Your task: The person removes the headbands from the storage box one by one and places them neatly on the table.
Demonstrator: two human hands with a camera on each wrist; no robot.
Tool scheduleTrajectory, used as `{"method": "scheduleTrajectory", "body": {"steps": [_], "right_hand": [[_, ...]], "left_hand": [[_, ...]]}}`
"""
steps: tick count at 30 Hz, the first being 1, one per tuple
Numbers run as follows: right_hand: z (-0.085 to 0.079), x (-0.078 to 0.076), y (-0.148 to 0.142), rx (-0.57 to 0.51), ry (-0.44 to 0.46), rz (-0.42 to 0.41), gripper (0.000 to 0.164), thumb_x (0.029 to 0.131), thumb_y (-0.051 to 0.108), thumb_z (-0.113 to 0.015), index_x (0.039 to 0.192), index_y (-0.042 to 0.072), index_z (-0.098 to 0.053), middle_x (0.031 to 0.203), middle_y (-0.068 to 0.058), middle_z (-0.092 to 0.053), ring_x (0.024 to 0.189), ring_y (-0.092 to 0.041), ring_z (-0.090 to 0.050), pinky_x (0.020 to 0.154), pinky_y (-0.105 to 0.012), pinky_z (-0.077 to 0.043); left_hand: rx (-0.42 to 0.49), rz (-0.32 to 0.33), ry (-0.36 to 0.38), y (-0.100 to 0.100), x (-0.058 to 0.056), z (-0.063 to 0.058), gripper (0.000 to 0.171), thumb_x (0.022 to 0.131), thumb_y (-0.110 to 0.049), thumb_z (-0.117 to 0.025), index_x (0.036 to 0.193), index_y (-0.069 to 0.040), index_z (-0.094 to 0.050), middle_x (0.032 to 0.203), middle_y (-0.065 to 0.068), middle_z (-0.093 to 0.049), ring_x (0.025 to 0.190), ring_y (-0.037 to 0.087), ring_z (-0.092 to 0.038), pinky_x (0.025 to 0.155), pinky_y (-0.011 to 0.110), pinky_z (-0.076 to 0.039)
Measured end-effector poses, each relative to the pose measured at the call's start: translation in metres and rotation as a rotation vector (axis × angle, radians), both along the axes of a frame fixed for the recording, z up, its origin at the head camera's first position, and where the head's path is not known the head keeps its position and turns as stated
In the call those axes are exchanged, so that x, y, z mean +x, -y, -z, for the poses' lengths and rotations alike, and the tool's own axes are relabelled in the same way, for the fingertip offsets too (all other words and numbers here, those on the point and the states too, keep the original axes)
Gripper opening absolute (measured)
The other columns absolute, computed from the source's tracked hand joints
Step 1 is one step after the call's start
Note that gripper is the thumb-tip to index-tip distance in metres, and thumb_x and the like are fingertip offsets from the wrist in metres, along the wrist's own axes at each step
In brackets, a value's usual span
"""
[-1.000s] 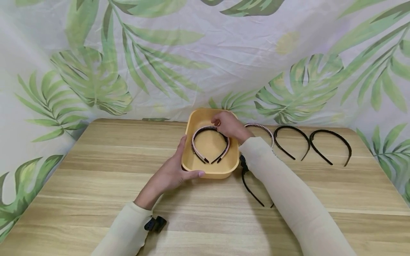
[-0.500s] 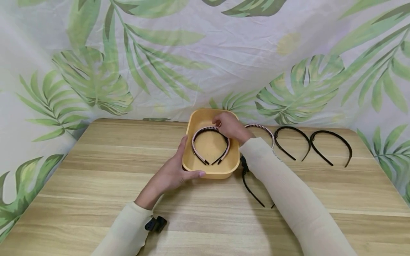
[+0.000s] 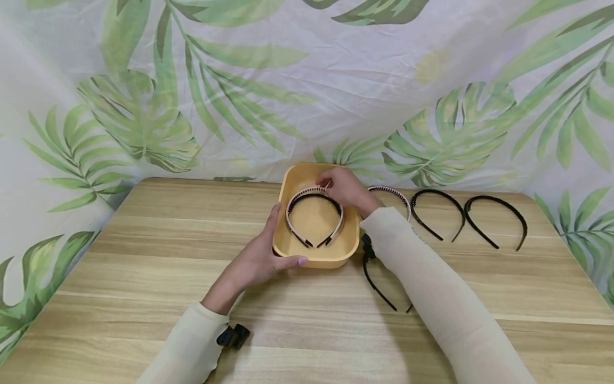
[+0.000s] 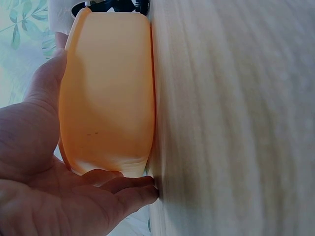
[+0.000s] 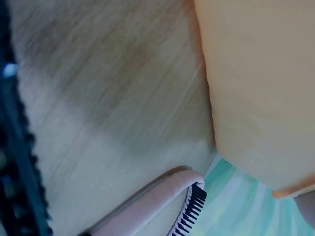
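Observation:
My left hand (image 3: 259,261) grips the near left corner of a yellow plastic box (image 3: 314,226), its thumb over the front rim and its fingers along the side. In the left wrist view, the hand (image 4: 54,196) lies against the box's outer wall (image 4: 108,88). Inside the box, a pink headband (image 3: 289,217) with dark tips lies with a black headband (image 3: 312,196). My right hand (image 3: 347,188) reaches over the right wall and pinches the top of the pink headband. Its fingertips are partly hidden. The right wrist view shows the box's outer side (image 5: 261,88), not the grip.
Right of the box, another pink headband (image 3: 386,189) lies partly behind my right wrist. Two black headbands (image 3: 438,192) (image 3: 499,198) lie farther right. A black headband with a dark ornament (image 3: 371,277) lies nearer, partly under the right forearm. A leaf-print cloth (image 3: 288,106) hangs behind the wooden table (image 3: 192,224).
The pink headband in the box has shifted slightly away from me, separating from the black one's top. My right fingers have moved slightly with it. The left hand and box stay put.

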State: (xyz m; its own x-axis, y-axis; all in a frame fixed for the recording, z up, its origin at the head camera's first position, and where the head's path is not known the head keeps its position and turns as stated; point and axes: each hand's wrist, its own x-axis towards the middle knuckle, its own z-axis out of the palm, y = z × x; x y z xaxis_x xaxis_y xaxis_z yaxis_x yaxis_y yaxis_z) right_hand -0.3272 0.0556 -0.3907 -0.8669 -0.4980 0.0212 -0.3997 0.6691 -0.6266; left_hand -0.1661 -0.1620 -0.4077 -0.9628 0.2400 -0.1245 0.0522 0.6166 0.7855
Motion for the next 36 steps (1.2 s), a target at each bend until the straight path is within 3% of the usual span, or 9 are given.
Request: {"method": "scheduleTrajectory", "body": {"steps": [11,22,36], "right_hand": [[-0.0029,0.0029,-0.0014,-0.065,0.017,0.015,0.032,0.092,-0.009,-0.057,0.117,-0.002,-0.076,0.115,-0.019,-0.075,0.109,-0.032,-0.069,0.098,-0.043,-0.054],[-0.0056,0.0035,-0.0015,-0.088,0.059,0.031,0.032,0.094,-0.008,-0.059,0.118,0.001,-0.077,0.117,-0.017,-0.075,0.113,-0.03,-0.068,0.101,-0.042,-0.053],[-0.0092,0.0045,-0.0002,-0.081,0.05,0.013,0.028,0.095,-0.008,-0.061,0.117,-0.002,-0.078,0.119,-0.017,-0.077,0.117,-0.032,-0.069,0.105,-0.042,-0.053]], "left_hand": [[0.001,0.002,0.0,-0.0007,0.0011,-0.0026,0.129,0.085,-0.045,-0.087,0.169,-0.026,0.009,0.165,0.028,-0.035,0.142,0.038,-0.052,0.117,0.056,-0.04],[-0.014,0.0,-0.004,-0.0003,0.0005,-0.001,0.13,0.086,-0.045,-0.087,0.169,-0.024,0.01,0.168,0.027,-0.03,0.145,0.039,-0.048,0.119,0.056,-0.038],[0.002,-0.005,0.008,-0.0001,0.0003,-0.0001,0.132,0.083,-0.046,-0.089,0.169,-0.026,0.009,0.17,0.023,-0.029,0.147,0.037,-0.046,0.12,0.055,-0.037]]}}
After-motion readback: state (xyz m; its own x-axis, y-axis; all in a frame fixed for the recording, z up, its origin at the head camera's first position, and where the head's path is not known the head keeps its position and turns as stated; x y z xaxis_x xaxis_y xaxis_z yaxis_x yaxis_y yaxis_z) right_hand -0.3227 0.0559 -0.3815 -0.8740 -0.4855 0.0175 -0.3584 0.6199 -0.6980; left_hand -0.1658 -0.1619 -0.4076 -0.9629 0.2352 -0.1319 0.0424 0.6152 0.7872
